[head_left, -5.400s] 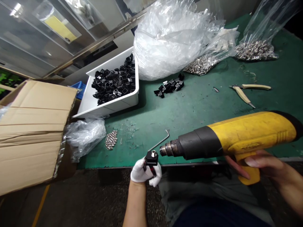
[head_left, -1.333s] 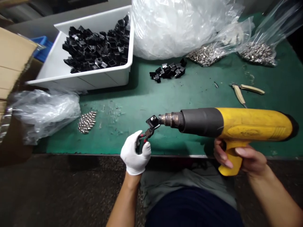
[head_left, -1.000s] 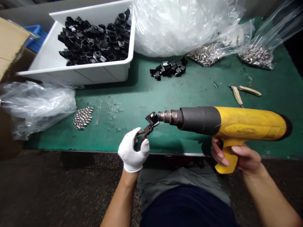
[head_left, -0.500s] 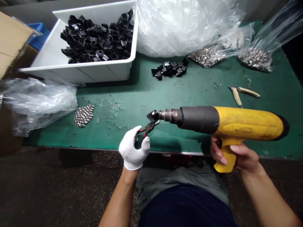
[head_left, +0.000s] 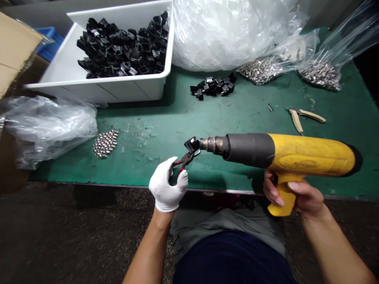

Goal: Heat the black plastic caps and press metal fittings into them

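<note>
One head view, fairly near, from the front of the green bench (head_left: 168, 118), forward and down.

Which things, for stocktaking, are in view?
heat gun: 1, yellow and black, front right
pliers: 1, black and red, front centre
held part: 1, black, pliers' tips
table: 1, green, centre
bin: 1, white, back left
bin parts: many, black, inside
loose parts: several, black, beside bin
metal pieces: many, silver, left
parts bags: 2, clear, back right
big bag: 1, clear, back centre
crumpled bag: 1, clear, left
cutters: 1, cream handles, right
cardboard box: 1, brown, far left
crate: 1, blue, far left
left hand: 1, white-gloved, on pliers
right hand: 1, bare, on heat gun
</note>
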A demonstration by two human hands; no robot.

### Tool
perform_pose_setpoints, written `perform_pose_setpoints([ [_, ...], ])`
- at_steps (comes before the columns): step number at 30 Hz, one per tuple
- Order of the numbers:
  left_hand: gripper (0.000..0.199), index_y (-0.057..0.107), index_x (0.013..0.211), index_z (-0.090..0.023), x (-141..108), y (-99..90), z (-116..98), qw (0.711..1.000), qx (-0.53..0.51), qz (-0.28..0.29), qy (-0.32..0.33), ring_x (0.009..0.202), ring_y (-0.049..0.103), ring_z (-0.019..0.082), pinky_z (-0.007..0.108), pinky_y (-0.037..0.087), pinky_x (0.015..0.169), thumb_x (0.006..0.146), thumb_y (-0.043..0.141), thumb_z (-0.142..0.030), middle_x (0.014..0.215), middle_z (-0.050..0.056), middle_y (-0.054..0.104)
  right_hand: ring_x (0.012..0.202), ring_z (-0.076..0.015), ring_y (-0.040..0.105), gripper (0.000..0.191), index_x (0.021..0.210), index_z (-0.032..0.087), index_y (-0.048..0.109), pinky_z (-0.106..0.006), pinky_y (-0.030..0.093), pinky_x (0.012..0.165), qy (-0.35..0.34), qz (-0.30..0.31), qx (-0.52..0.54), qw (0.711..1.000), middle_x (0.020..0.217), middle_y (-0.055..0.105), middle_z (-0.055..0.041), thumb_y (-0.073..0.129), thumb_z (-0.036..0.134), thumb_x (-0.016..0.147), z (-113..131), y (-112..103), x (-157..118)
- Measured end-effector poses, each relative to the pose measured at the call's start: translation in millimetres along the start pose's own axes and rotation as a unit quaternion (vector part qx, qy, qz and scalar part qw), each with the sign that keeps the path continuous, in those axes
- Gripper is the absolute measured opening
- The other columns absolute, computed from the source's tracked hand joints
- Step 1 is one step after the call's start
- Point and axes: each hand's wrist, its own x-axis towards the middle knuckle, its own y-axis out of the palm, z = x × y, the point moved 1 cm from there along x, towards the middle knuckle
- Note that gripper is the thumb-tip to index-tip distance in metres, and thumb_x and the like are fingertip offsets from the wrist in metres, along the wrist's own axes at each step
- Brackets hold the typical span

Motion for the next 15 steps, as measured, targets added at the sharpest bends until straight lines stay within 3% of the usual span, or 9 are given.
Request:
perform_pose_setpoints([
  [15,0.039,0.071,0.116,-0.012,-1.2,1.0,1.2,1.000,0.008,-0.004,-0.008,0.096,0.072,0.026,0.034,0.054,0.090,0.087,0.067,-0.038,0.106,0.015,0.074,0.058,-0.0139,0.058,0.041,0.121,0.015,0.065,-0.027,0.044,0.055,0.009,-0.024,-0.003,1.000,0.083,0.063,-0.0070,0.060,0.041,0.090,0.2,1.7,-1.2],
])
